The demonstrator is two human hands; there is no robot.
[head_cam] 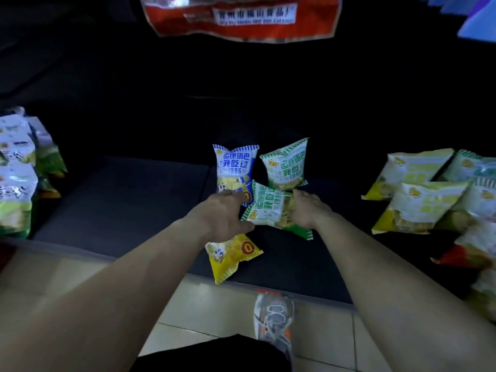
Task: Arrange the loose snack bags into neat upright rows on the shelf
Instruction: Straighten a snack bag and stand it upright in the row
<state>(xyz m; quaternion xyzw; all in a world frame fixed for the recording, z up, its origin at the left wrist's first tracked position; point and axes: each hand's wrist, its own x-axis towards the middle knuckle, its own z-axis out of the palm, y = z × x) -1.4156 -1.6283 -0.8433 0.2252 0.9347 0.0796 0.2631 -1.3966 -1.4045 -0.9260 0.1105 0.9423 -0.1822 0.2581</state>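
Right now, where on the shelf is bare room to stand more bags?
Widest free patch: dark shelf between the left stack and the blue bag. A narrower strip separates the upright green bag from the right pile. Crowded: around both hands, centre.

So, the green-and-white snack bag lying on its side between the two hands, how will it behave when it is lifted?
The green-and-white puffed foil snack bag looks air-filled, so probably light for its size. Its glossy film may slip in a loose grip. With the left hand and right hand at its ends, it seems likely to sag little, but the chips inside could crush.
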